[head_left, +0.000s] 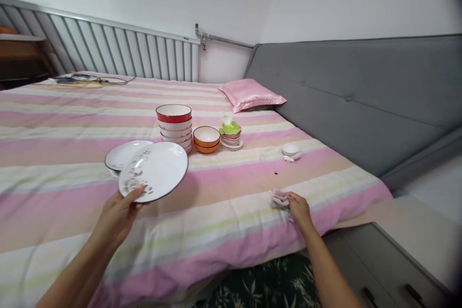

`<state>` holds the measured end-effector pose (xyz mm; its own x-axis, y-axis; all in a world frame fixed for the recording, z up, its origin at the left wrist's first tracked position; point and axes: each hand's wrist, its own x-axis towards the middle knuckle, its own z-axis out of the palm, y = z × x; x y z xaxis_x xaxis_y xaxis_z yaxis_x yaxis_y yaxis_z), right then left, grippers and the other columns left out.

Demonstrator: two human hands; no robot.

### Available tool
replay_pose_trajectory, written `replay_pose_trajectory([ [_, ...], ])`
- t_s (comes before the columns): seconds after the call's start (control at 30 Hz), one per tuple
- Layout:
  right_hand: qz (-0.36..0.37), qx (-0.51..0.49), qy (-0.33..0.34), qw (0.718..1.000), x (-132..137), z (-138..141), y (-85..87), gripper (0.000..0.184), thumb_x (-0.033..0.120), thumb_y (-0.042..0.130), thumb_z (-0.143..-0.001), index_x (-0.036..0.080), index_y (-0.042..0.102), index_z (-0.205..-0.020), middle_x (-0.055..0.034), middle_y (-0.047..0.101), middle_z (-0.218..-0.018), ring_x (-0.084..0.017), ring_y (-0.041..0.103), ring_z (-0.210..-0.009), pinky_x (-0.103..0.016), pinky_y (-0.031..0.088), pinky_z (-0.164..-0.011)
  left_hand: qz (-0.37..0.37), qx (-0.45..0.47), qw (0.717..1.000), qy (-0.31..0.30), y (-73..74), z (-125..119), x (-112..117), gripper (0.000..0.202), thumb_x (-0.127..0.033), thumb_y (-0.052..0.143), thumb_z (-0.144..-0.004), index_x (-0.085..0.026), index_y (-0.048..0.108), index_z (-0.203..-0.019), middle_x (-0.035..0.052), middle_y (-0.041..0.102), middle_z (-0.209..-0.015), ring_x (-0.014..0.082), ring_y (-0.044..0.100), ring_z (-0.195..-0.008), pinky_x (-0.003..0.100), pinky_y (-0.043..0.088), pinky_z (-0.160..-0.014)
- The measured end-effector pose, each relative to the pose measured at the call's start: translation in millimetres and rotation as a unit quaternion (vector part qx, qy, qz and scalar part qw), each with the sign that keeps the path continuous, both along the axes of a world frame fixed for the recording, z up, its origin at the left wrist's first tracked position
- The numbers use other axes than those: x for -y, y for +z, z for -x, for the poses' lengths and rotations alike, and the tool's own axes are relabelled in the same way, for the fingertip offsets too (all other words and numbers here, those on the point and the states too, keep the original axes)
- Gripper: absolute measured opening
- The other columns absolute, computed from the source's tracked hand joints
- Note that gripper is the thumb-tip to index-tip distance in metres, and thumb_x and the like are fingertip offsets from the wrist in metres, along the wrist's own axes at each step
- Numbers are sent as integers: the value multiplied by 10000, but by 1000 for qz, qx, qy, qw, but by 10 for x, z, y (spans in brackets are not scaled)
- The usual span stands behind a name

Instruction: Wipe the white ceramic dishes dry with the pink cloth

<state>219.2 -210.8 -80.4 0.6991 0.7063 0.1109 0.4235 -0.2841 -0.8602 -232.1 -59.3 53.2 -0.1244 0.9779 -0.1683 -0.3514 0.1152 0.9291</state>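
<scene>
My left hand [121, 214] grips a white plate [162, 168] by its near edge, thumb on top. The plate has a dark rim and a grey-brown leaf pattern, and it is tilted above the bed. Partly hidden behind it, another white plate [124, 153] lies on the striped bedding. On the right, my right hand [299, 208] pinches a crumpled pale pink cloth [279, 199] just over the bedding, well apart from the plate.
Past the held plate stand a stack of red and white bowls [174, 127], orange bowls [206, 139] and small dishes topped by a green leaf-shaped one [230, 128]. A small white dish [290, 150] sits farther right. A pink pillow [250, 94] lies by the grey headboard [342, 86]. Cables [97, 80] lie at the back.
</scene>
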Motion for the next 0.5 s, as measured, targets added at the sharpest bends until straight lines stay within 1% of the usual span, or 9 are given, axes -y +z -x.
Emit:
replay_pose_trajectory([
  [0.03, 4, -4, -1, 1000, 4, -1, -3, 326, 290, 416, -622, 185, 712, -712, -55, 728, -766, -219, 658, -729, -289, 473, -658, -20, -4, 999, 37, 11, 104, -36, 216, -24, 706, -590, -110, 677, -786, 15, 674, -745, 72, 561, -528, 104, 442, -388],
  [0.1, 12, -16, 0, 1000, 8, 0, -1, 329, 289, 418, -619, 184, 711, -722, -55, 730, -781, -222, 659, -744, -290, 473, -656, -42, -3, 996, 83, 24, 256, -120, 222, 7, 673, -612, -120, 673, -794, -1, 671, -775, 64, 564, -561, 97, 464, -419],
  [0.2, 13, -24, -1, 1000, 4, 4, 10, 323, 287, 422, -608, 185, 709, -717, -56, 730, -793, -223, 659, -768, -286, 472, -663, -61, 1, 991, 123, 37, 375, -245, 202, 27, 635, -664, -128, 660, -790, -2, 678, -844, 60, 574, -636, 71, 457, -437],
  [0.27, 10, -28, -1, 1000, -2, 8, 17, 326, 291, 418, -608, 184, 707, -714, -56, 729, -799, -223, 656, -787, -287, 473, -680, -72, 1, 987, 143, 43, 407, -330, 227, 55, 615, -676, -134, 648, -797, -8, 679, -884, 61, 579, -687, 68, 471, -467],
  [0.37, 5, -33, -1, 999, -10, 10, 21, 335, 301, 407, -617, 183, 704, -719, -55, 727, -804, -224, 652, -809, -291, 473, -706, -77, 1, 984, 163, 39, 427, -496, 231, 74, 582, -702, -131, 621, -801, -15, 673, -897, 66, 581, -714, 95, 510, -506],
  [0.5, 4, -36, -4, 999, -8, 6, 19, 346, 306, 398, -629, 181, 704, -734, -53, 726, -810, -223, 651, -806, -295, 474, -713, -47, -4, 984, 170, 11, 447, -788, 184, 73, 574, -723, -106, 560, -761, -15, 649, -791, 60, 562, -648, 108, 506, -489],
])
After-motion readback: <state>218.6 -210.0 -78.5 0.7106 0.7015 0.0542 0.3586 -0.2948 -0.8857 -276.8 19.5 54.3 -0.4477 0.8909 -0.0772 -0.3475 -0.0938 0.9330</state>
